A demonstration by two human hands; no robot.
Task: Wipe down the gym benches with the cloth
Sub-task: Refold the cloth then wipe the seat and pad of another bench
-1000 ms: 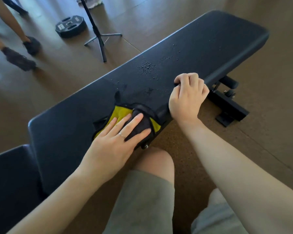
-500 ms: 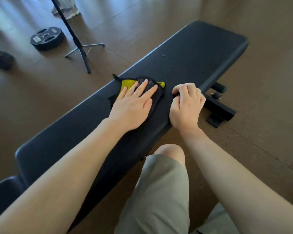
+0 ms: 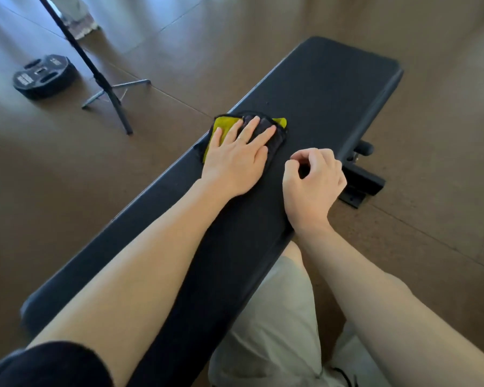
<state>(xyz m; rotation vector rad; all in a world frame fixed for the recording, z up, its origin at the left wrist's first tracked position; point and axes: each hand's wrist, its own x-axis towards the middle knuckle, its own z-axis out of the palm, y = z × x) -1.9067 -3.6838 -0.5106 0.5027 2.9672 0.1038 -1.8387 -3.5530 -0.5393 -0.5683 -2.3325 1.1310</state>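
Note:
A long black padded gym bench [image 3: 333, 88] runs from lower left to upper right. A yellow and dark grey cloth [image 3: 223, 123] lies on its top near the far edge. My left hand [image 3: 235, 160] presses flat on the cloth with fingers spread, a ring on one finger. My right hand [image 3: 313, 185] sits just to the right, over the near side of the pad, its fingers loosely curled around nothing. The pad's surface shows no droplets around the cloth.
The bench's black metal foot [image 3: 361, 182] sticks out on the right. A black tripod stand [image 3: 106, 90] and a black weight plate [image 3: 44, 76] are on the brown floor to the left. My knee in grey shorts [image 3: 277, 317] is against the bench's near side.
My left hand slid the cloth from the near edge across the pad toward the far edge, over the droplets. My right hand let go of the bench's near edge and curled above it.

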